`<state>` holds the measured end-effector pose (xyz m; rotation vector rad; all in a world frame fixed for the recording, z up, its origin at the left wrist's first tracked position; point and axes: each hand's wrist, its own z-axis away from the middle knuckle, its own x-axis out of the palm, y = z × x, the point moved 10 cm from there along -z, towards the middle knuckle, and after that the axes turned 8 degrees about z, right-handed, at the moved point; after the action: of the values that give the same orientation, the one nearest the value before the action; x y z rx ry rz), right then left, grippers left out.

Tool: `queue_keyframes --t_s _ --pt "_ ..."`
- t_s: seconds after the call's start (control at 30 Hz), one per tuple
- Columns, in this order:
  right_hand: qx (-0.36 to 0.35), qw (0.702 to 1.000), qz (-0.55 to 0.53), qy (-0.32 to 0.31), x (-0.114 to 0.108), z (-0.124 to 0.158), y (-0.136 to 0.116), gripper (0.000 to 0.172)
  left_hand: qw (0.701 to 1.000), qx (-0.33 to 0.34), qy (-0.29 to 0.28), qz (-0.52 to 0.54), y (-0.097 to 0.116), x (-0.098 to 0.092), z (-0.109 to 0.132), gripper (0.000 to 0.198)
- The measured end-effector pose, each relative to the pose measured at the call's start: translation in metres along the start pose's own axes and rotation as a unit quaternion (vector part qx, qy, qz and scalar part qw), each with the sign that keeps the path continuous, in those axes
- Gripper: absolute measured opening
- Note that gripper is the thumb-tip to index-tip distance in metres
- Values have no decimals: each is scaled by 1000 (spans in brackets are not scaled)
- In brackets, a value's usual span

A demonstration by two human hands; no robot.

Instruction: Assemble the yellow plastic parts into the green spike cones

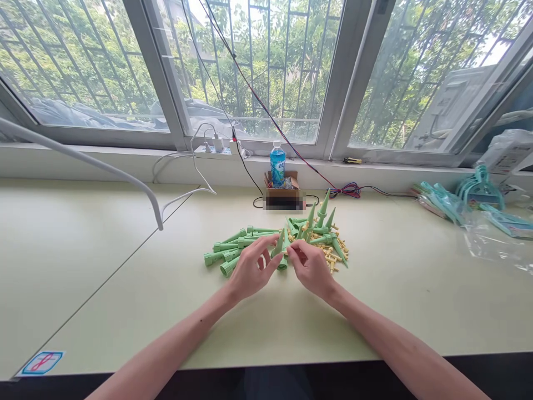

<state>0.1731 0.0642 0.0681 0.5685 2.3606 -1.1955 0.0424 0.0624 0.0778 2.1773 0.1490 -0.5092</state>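
Observation:
In my left hand (256, 264) a green plastic watering spike (278, 244) is held tip up between thumb and fingers. My right hand (310, 265) is closed in a pinch beside it, its fingertips at a small yellow piece (285, 252) against the spike's side; the fingers partly hide that piece. Left of my hands lies a group of green spikes (229, 253), laid side by side. Behind and to the right, more green spikes (322, 214) stick up or lie across a heap of small yellow T-shaped valves (333, 256).
A blue-liquid bottle (277, 165) stands in a small cardboard box (283, 195) near the wall. Coiled red and black cable (350, 190) lies behind the heap. Bagged teal plastic items (478, 191) sit at the right. A white curved tube (125, 172) reaches in from the left.

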Motion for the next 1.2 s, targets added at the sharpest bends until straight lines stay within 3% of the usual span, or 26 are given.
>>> queue_keyframes --t_s 0.4,0.57,0.7,0.9,1.03,1.2 --pt "32 998 -60 13 -5 -1 2 25 999 -26 -43 8 -3 8 -1 27" --pt "21 999 -39 23 -7 0 1 25 999 -48 14 15 -5 -3 -4 22" --pt "1 999 -11 37 -10 1 -3 24 992 -102 68 34 -18 -15 -4 41" --pt "-46 997 12 52 -13 1 -12 21 977 -194 -6 89 -33 1 0 68" --pt "-89 995 11 52 -13 2 -20 20 967 -226 -37 111 -36 8 3 68" --pt "-92 994 12 51 -12 2 -19 21 959 -251 -60 118 -40 12 5 66"
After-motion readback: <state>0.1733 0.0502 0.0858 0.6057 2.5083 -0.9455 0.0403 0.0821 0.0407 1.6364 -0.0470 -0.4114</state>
